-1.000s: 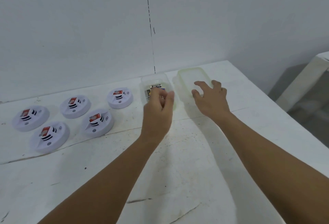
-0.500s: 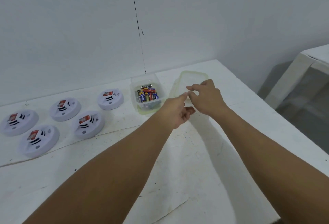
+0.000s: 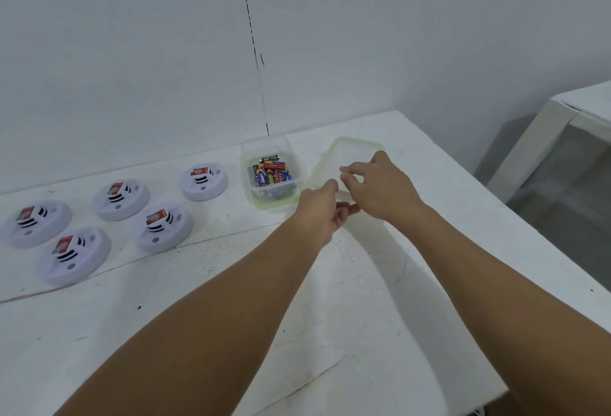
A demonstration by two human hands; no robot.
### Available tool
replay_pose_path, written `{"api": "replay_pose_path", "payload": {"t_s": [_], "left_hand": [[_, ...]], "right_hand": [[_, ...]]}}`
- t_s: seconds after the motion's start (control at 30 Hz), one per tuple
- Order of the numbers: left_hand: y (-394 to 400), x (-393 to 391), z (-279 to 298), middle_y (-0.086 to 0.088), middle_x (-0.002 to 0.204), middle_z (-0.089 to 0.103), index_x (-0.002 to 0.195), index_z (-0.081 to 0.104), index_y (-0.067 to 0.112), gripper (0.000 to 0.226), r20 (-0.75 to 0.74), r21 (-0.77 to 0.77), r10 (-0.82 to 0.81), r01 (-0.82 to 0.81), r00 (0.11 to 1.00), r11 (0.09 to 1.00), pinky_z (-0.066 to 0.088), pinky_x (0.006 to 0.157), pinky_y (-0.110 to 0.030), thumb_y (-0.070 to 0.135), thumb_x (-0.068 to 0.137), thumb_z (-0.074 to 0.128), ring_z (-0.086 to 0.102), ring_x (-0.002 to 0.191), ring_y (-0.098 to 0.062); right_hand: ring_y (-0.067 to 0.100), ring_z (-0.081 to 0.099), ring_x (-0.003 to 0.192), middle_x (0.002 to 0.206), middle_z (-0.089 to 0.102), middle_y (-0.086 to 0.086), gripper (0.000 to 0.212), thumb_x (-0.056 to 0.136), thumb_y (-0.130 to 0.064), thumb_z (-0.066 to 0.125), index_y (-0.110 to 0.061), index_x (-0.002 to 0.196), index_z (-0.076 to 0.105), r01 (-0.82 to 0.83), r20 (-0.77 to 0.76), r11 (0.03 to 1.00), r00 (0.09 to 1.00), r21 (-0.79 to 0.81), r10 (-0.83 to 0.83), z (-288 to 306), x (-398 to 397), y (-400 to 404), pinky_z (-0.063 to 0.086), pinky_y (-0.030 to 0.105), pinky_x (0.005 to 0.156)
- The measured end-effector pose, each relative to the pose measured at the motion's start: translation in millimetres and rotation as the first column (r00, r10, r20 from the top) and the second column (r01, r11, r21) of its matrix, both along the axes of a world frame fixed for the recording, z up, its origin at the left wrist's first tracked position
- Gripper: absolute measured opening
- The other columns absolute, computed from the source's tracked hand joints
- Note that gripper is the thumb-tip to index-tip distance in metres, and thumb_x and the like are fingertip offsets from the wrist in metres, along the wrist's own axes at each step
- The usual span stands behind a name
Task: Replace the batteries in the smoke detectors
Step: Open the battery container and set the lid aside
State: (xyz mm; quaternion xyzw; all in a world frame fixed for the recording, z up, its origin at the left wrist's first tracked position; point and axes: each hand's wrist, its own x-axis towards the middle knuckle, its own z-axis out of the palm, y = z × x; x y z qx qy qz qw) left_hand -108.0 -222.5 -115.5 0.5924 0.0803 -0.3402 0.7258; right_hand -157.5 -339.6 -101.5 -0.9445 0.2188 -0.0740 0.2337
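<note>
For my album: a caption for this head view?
Both hands, left and right, meet beside an open battery box; five smoke detectors wait.

White table (image 3: 198,333) — detectors (image 3: 155,226), battery tub (image 3: 271,174), lid (image 3: 347,154).

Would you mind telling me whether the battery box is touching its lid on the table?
Apart. The head view shows bare table between the battery box and the lid.
</note>
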Motion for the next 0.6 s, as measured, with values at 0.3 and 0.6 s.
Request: {"api": "replay_pose_path", "payload": {"t_s": [0.3,0.6], "left_hand": [[65,-15,-8,-0.016,0.079,0.060,0.109,0.053,0.006,0.015,0.122,0.166,-0.084,0.063,0.989,0.984,0.044,0.053,-0.023,0.017,0.100,0.052,0.059,0.051,-0.018],[184,-16,-6,-0.004,0.062,0.058,0.088,0.050,0.013,0.015,0.176,0.262,-0.119,0.070,0.977,0.963,0.039,0.059,-0.030,0.017,0.099,0.058,0.050,0.052,-0.020]], "right_hand": [[0.030,0.038,0.134,0.142,0.043,0.008,0.045,0.105,-0.049,0.050,-0.030,0.146,0.054,0.070,0.031,0.992,0.997,-0.106,-0.067,-4,-14,4,0.040,0.043,0.103],[0.024,0.068,0.104,0.113,0.072,0.003,0.030,0.098,-0.046,0.065,-0.018,0.108,0.067,0.038,0.025,0.761,0.997,0.648,-0.071,-24,-17,52,0.054,0.042,0.085]]}}
